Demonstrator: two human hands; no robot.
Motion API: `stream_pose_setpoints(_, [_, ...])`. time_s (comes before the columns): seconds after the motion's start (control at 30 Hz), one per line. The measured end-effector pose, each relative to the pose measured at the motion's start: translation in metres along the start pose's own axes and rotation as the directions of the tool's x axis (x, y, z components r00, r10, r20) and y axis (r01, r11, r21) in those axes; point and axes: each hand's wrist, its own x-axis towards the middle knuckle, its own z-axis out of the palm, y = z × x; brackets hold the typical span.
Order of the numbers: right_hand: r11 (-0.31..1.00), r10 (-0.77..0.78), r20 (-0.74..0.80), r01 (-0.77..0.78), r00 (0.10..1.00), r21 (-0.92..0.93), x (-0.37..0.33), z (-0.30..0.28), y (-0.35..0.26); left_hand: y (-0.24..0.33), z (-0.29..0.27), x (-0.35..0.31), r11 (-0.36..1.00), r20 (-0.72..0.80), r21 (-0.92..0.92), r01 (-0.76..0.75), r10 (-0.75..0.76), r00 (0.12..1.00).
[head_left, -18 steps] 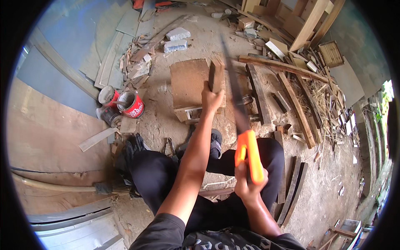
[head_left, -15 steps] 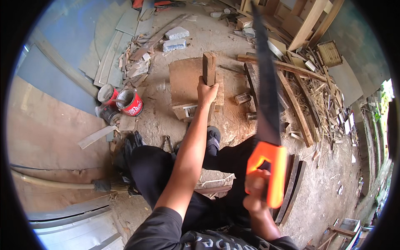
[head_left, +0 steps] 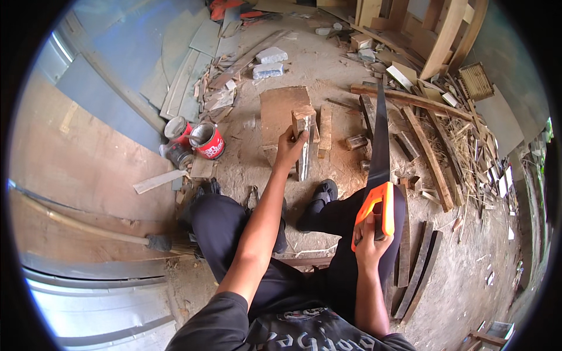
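A short wooden block, with a pale streak down its side, is gripped in my left hand above the near right part of a low wooden box. Whether the block touches the box, I cannot tell. My right hand is closed round the orange handle of a handsaw over my right thigh. The saw's dark blade points away from me, apart from the block. Just right of the box a lighter wood strip stands out.
Red paint cans stand on the left. Two pale blocks lie beyond the box. A heap of planks and offcuts spreads at the right. Long dark strips rest beside my right leg, and a broom lies at left.
My left hand has turned the block so its streaked side shows, and lowered it. The saw in my right hand has come down and away from my head. The whole view has shifted slightly.
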Motion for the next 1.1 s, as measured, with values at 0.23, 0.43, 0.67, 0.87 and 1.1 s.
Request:
stream_pose_setpoints(0.23, [0.999,0.015,0.095,-0.01,0.995,-0.053,-0.01,-0.005,0.003,-0.052,-0.009,0.003,0.989,-0.099,-0.143,0.034,-0.049,0.994])
stream_pose_setpoints(0.43, [0.996,0.079,0.095,-0.075,0.992,-0.037,-0.014,-0.005,0.004,-0.085,-0.028,0.019,0.607,0.362,-0.738,0.293,-0.009,0.932])
stream_pose_setpoints(0.67, [0.994,0.076,0.057,-0.071,0.995,-0.079,-0.012,-0.008,0.008,-0.042,0.005,0.013,0.649,0.194,-0.648,0.399,-0.366,0.91])
stream_pose_setpoints(0.87, [0.988,0.04,0.186,-0.01,0.982,-0.156,-0.016,-0.017,0.016,-0.033,0.0,0.023,0.711,0.117,-0.541,0.449,-0.464,0.878])
stream_pose_setpoints(1.1, [0.987,-0.008,0.295,0.054,0.955,-0.149,-0.034,-0.001,-0.003,-0.019,0.004,0.017,0.762,0.203,-0.498,0.413,-0.36,0.91])
